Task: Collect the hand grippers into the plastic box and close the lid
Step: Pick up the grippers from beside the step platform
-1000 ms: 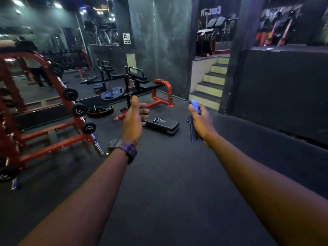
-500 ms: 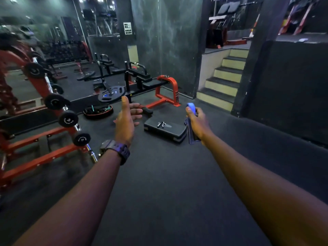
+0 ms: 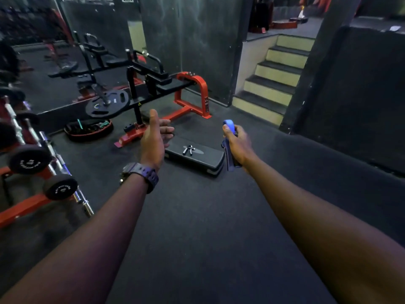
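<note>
Dark rubber flooring (image 3: 197, 227) fills a dimly lit gym, with pale-edged stairs (image 3: 274, 84) rising at the back right and a red-and-black weight machine (image 3: 157, 88) standing against a mirrored wall. Both bare arms of a person reach forward over the floor. The right hand (image 3: 237, 143) is closed around a blue hand gripper (image 3: 228, 145) — its rounded top pokes above the thumb, its handles hang below the fist, and the grip of the fingers is clamped tight on it. The left hand (image 3: 154, 139), with a dark wristwatch (image 3: 142, 174) strapped on, is held empty in the air, thumb up and fingers spread apart and loosely curled.

Between and beyond the two hands, a low black step platform (image 3: 203, 161) lies on the floor; on its top rests a second hand gripper (image 3: 189, 149), black-handled with a metal coil, well apart from either hand. At the far left, a red rack (image 3: 22, 207) carries black weight plates on chrome pegs, and a round plate (image 3: 107, 104) hangs on the machine. A shallow red-rimmed tray (image 3: 87, 129) on the floor holds what may be coiled bands — the blur leaves this unclear.
</note>
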